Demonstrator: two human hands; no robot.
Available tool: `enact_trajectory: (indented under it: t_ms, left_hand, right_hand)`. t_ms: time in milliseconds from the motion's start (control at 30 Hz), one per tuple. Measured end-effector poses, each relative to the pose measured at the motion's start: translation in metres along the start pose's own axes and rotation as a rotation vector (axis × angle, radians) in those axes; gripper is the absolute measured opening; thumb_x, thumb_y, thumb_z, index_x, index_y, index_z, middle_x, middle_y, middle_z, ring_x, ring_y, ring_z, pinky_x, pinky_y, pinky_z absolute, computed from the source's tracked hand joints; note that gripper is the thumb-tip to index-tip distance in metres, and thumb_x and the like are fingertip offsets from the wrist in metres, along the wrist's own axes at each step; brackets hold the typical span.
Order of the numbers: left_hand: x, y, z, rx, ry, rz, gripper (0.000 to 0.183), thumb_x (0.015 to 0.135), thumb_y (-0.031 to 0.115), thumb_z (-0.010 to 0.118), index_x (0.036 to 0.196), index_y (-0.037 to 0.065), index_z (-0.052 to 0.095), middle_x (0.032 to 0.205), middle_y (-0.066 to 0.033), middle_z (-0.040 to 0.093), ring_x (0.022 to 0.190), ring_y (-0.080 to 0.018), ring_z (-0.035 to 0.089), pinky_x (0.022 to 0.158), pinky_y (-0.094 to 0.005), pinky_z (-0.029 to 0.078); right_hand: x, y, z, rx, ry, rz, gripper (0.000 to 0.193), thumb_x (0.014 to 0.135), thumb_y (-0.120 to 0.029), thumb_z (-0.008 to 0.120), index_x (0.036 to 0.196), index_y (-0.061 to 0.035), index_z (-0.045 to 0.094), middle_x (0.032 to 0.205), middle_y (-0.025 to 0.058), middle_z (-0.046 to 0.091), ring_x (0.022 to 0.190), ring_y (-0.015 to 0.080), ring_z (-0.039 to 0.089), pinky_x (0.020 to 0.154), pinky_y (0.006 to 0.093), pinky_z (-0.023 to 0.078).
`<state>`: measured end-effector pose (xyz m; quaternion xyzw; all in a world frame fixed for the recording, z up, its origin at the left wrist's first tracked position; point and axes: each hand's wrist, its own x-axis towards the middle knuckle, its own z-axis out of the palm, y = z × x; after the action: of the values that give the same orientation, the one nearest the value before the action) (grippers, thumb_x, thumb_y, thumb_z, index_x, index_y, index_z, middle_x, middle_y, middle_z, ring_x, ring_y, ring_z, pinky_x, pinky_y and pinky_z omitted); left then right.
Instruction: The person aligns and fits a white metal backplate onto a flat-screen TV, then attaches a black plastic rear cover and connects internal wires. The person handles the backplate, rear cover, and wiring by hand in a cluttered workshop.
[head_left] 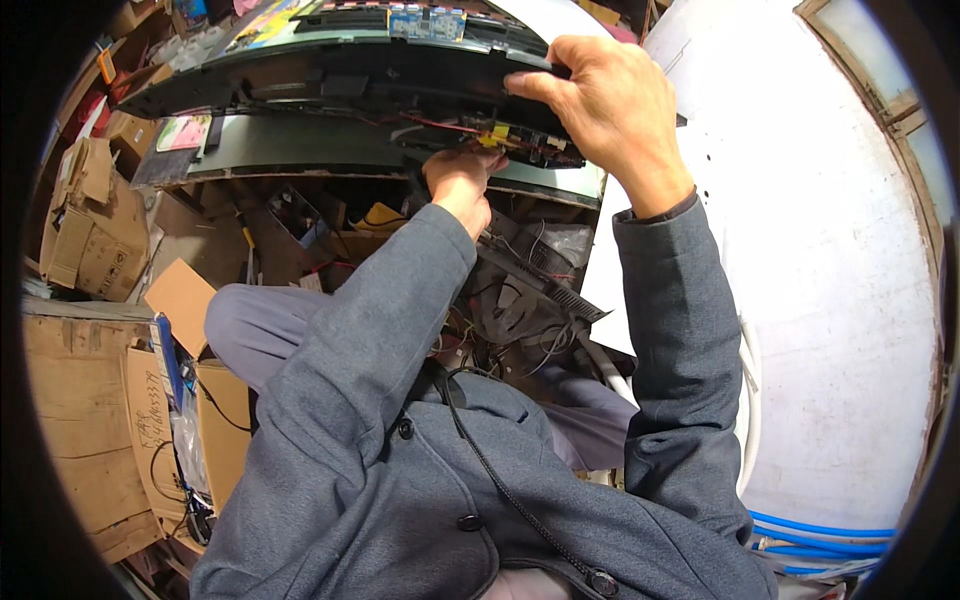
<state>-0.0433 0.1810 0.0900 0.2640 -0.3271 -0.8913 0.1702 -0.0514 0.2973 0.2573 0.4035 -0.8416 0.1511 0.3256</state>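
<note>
A wide black panel [330,85], which looks like the housing of a flat-screen television, is tilted up over a glass-topped bench. My right hand [615,95] grips its right end, with the thumb lying along the near face. Along the panel's lower right edge sit a circuit board with a yellow component [495,136] and thin red wires. My left hand [462,183] reaches up beneath that part, its fingers curled and partly hidden under the board. What they hold, if anything, cannot be made out. A blue circuit board [428,23] shows on the panel's far side.
The bench's glass top [290,145] lies under the panel. Cardboard boxes [95,225] stand at the left, with an open carton [150,430] nearer. Tangled cables and a black slotted part [540,280] lie below the bench. A white board [820,300] and blue tubes [830,540] are at right.
</note>
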Motion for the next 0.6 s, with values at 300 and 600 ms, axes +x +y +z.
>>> enact_trajectory:
  t_ms: [300,600]
  left_hand:
    - [0.0025,-0.0026,-0.0052,0.012,-0.025,0.044,0.01,0.092,-0.016,0.062,0.098,-0.01,0.065,0.097,-0.0162,0.07,0.083,-0.0257,0.071,0.078,-0.0362,0.063]
    - [-0.0036,0.0009,-0.0027,0.004,-0.013,0.011,0.011,0.093,-0.015,0.063,0.102,-0.009,0.064,0.102,-0.0164,0.069,0.086,-0.026,0.07,0.081,-0.0369,0.063]
  right_hand:
    - [0.0029,-0.0073,-0.0051,-0.004,-0.063,0.061,0.042,0.081,-0.049,0.083,0.073,-0.0085,0.075,0.057,0.0088,0.063,0.056,0.0262,0.067,0.055,0.0412,0.052]
    - [0.0013,-0.008,-0.0045,-0.014,-0.062,0.062,0.042,0.08,-0.05,0.083,0.074,-0.0089,0.075,0.059,0.0097,0.065,0.059,0.0283,0.068,0.056,0.0417,0.053]
